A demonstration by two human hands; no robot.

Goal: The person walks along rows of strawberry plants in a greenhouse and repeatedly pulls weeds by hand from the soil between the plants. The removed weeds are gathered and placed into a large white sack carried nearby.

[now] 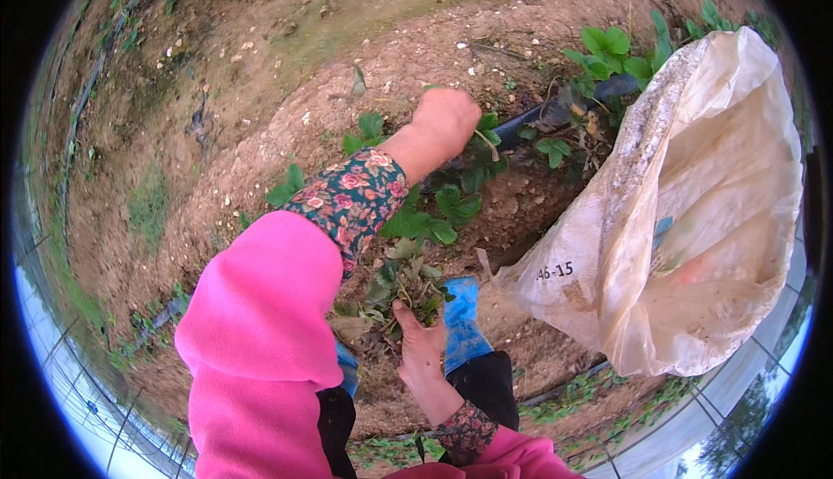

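My left hand [446,121], curled with its back to me, is over a row of strawberry plants [449,212]. A green leaf edge shows behind its knuckles, and a thin stem [489,146] hangs just to the right. Its fingertips are hidden, so what they hold cannot be seen. Closer to my body, my right hand [422,342] grips a bunch of plucked leaves and stems [397,290], some green and some brown and wilted. The thumb lies across the bunch, between my blue boots [463,323].
A large whitish woven plastic sack [573,284], its mouth wide, stands at the right and bears printing. Black plastic film or pipe [520,127] runs along the plant row. Stony bare soil [312,95] stretches beyond. More plant rows [573,401] lie behind my boots.
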